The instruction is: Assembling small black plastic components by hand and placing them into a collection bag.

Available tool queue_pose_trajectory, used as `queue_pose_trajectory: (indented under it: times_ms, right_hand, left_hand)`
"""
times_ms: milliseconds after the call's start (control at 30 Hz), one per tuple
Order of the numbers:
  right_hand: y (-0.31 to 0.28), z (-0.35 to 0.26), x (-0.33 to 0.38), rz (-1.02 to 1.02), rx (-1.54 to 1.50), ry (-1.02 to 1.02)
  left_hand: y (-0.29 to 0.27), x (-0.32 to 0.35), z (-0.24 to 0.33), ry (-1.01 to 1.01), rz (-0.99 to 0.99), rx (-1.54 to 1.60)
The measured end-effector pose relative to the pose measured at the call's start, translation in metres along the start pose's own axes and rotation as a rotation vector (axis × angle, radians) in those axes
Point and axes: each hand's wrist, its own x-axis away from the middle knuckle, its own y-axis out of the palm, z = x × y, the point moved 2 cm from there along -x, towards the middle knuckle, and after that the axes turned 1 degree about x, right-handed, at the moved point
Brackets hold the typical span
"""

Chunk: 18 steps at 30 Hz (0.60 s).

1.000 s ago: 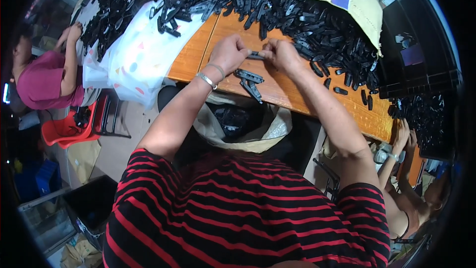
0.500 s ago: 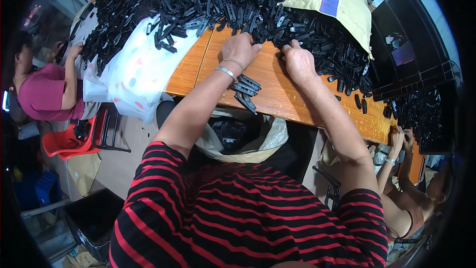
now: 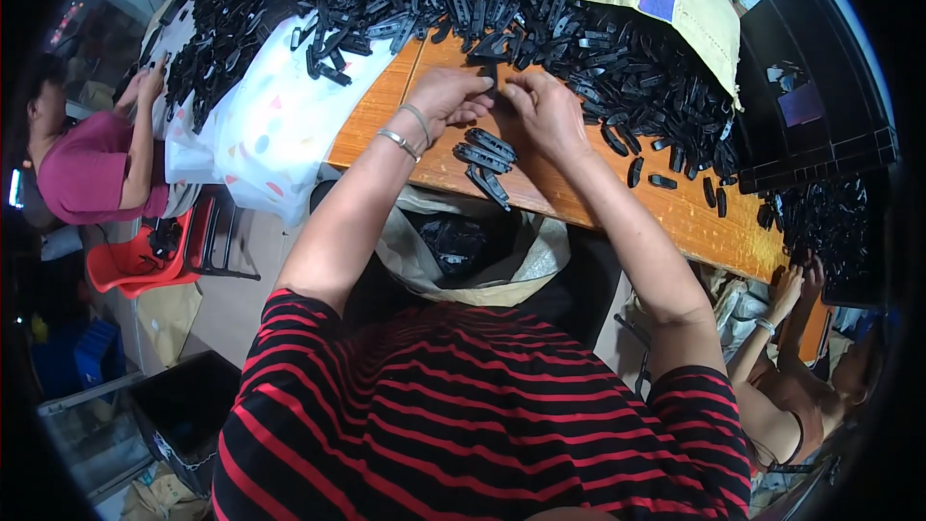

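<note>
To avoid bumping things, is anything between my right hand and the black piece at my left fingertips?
Nothing visible between the right hand and the black piece; the small cluster lies nearer your body.

1. Left hand (image 3: 453,101): withdrawn slightly from fringe of black heap (image 3: 482,0); over bare wood of bench (image 3: 569,178).
2. Right hand (image 3: 552,114): off same fringe, nearer to left hand than half a second ago.
3. Black piece (image 3: 492,74): at left fingertips, directed toward far edge; one second ago, a piece crosswise between both hands.
4. Small group (image 3: 488,156), near edge: larger than one second ago.
</note>
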Motion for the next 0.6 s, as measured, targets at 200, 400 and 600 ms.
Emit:
queue_pose_trajectory:
  times_ms: [200, 400, 600]
  right_hand:
    - [0.003, 0.015, -0.010, -0.133, -0.767, 0.418]
    - [-0.007, 0.024, -0.001, -0.246, -0.681, 0.573]
    - [0.002, 0.022, 0.003, -0.245, -0.719, 0.636]
  left_hand:
    - [0.012, 0.002, 0.006, 0.043, -0.269, -0.082]
    - [0.006, 0.003, 0.009, 0.185, -0.098, -0.052]
    - [0.002, -0.011, 0.002, 0.327, -0.002, -0.354]
